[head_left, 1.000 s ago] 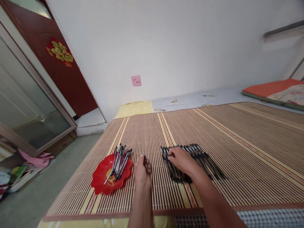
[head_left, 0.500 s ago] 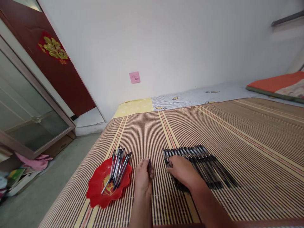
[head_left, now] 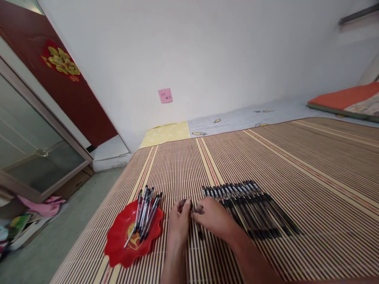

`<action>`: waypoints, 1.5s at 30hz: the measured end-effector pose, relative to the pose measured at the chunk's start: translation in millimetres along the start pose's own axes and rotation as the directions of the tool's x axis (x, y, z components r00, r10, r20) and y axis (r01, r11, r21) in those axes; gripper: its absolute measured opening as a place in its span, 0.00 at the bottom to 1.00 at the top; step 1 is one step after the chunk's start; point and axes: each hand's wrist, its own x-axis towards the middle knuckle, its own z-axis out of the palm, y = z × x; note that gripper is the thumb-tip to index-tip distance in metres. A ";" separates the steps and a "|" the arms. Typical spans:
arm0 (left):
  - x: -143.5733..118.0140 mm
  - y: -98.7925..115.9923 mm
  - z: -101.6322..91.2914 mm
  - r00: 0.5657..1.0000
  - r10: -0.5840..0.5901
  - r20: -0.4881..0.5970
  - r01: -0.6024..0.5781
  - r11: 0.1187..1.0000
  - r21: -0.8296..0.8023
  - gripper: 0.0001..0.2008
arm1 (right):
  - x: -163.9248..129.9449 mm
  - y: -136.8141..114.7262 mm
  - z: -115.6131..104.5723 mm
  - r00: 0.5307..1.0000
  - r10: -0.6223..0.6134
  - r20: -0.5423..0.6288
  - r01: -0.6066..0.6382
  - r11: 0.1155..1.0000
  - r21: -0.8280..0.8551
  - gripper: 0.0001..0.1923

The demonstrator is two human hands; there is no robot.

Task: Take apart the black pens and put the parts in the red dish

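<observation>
My left hand [head_left: 178,221] and my right hand [head_left: 213,217] meet fingertip to fingertip on the striped bamboo mat [head_left: 310,165]. My left fingers pinch a small dark piece that looks like a pen cap [head_left: 185,203]. In my right hand is a black pen [head_left: 196,210], mostly hidden by the fingers. Just right of my right hand, a row of black pens [head_left: 254,205] lies side by side on the mat. To the left of my left hand, a red scalloped plate [head_left: 118,246] holds several pens [head_left: 145,211].
The mat covers a bed along a white wall with a pink sticky note [head_left: 165,95]. An orange cushion [head_left: 346,98] lies at the far right. Left of the bed are the floor, a glass-door cabinet [head_left: 35,157] and some clutter [head_left: 26,221].
My right hand left the row of pens and moved left to meet my left hand, carrying a pen. The camera tilted slightly, so the plate and pens sit lower in view.
</observation>
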 end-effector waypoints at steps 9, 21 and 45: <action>1.1 -0.8 -4.8 0.998 -0.044 -0.048 0.035 0.982 -0.184 0.23 | 4.6 -2.6 -5.1 0.997 -0.071 -0.030 0.077 0.899 0.432 0.03; -2.5 3.5 -3.3 0.981 -0.190 0.026 0.189 0.938 -0.290 0.26 | 2.5 35.8 -39.3 0.988 0.049 -0.145 -0.071 0.985 -0.155 0.11; -4.6 2.7 -5.3 0.977 -0.191 0.097 0.209 0.946 -0.249 0.24 | -0.2 30.2 -41.4 0.996 0.069 -0.051 -0.078 0.971 -0.224 0.12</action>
